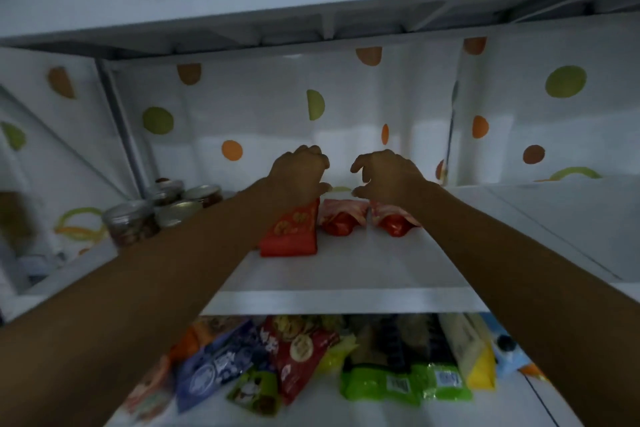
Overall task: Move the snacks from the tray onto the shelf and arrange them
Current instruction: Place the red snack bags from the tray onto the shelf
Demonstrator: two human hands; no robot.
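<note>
L hand (298, 173) curled, empty, red pack (291, 232) at its 6 o'clock on shelf (346, 263). R hand (388, 177) half-curled, thumb apart, empty; pink-red pack (393, 224) at its 6.

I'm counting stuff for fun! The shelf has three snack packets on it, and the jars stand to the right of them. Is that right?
Almost. The jars stand to the left of the three snack packets on the shelf, not to the right. The head view shows it.
</note>
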